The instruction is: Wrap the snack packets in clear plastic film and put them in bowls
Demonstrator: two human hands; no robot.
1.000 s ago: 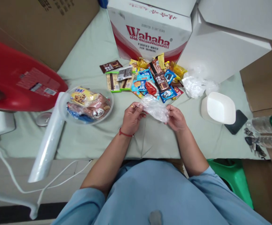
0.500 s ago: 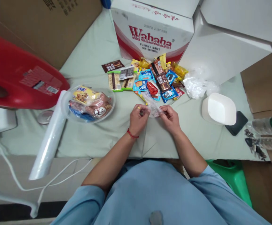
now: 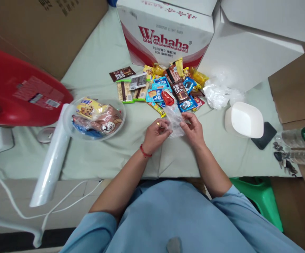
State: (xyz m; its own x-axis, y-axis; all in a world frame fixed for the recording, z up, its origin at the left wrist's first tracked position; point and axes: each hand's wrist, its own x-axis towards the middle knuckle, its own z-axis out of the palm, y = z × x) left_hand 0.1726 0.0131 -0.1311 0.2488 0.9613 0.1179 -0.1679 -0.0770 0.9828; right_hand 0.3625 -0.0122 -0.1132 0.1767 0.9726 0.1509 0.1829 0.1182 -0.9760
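Observation:
A clear plastic bag point(image 3: 175, 123) is stretched between my two hands, just above the table cloth. My left hand point(image 3: 156, 133), with a ring and a red bracelet, pinches the bag's left side. The right side of the bag is held between the thumb and fingers of my right hand point(image 3: 193, 128). Right behind the bag lies a heap of wrapped snacks, among them a red-and-white packet point(image 3: 168, 98), a brown cocoa packet point(image 3: 180, 90) and blue packets point(image 3: 156, 95). The bag's upper end lies over the front of this heap.
On the left stand a clear bowl point(image 3: 123, 117) of packed snacks, a plastic roll point(image 3: 49, 158) and a red jug point(image 3: 23, 88). A Wahaha box point(image 3: 165, 38) is behind. To the right are crumpled plastic bags point(image 3: 217, 93), a white container point(image 3: 243, 121) and keys point(image 3: 284, 160).
The bag is spread wider and lower between my hands, and more of the red-and-white packet shows. My right hand's fingers have opened out a little along the bag. The view has shifted slightly.

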